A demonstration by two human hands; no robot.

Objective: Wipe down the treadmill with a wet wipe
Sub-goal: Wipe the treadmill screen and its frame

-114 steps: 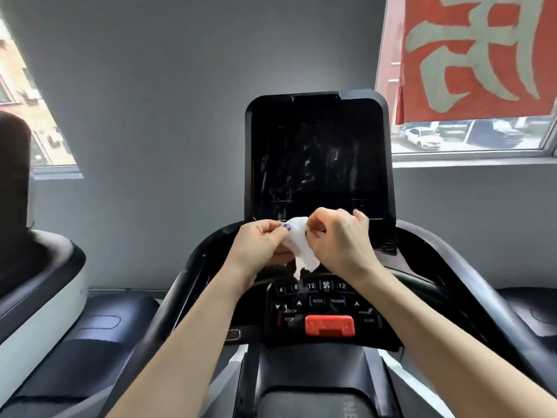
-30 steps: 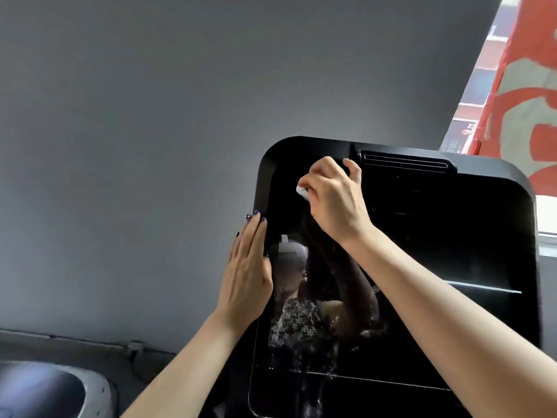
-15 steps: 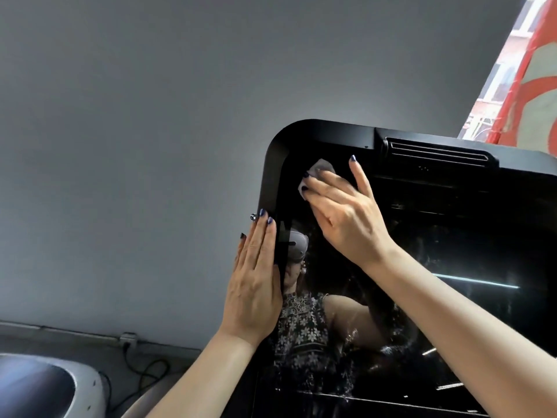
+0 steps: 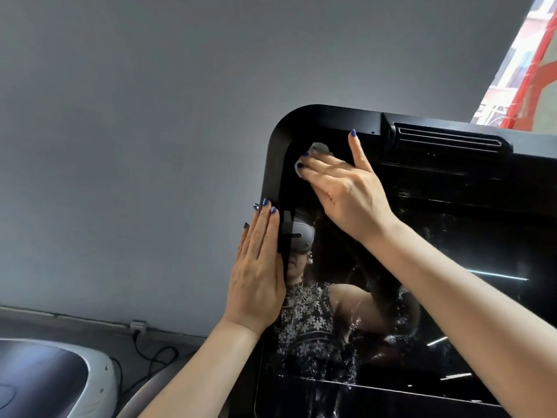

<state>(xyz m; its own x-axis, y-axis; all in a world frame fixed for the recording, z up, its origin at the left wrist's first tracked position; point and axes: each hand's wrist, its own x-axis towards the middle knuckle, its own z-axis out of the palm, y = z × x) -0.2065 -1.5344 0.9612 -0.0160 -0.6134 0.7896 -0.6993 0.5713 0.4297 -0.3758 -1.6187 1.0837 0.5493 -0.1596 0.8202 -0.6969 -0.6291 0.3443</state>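
Note:
The treadmill's black glossy screen (image 4: pixel 452 251) fills the right half of the view, its rounded top-left corner up near the middle. My right hand (image 4: pixel 346 188) lies flat on the glass near that corner and presses a small white wet wipe (image 4: pixel 316 150) under straight fingers; only the wipe's edge shows past the fingertips. My left hand (image 4: pixel 259 267) rests flat with straight fingers against the screen's left edge. The glass reflects a person and shows wet streaks lower down.
A vent slot (image 4: pixel 446 140) runs along the screen's top bezel. Behind is a grey wall (image 4: pixel 135 116). A neighbouring white and dark machine (image 4: pixel 54 378) sits at bottom left, with cables (image 4: pixel 150 357) on the floor. A window with a red banner (image 4: pixel 530 70) is at top right.
Earlier both hands held the wipe above the button console. Over the last second my right hand flattened the wipe onto the screen's top-left corner, and my left hand stayed on the left edge.

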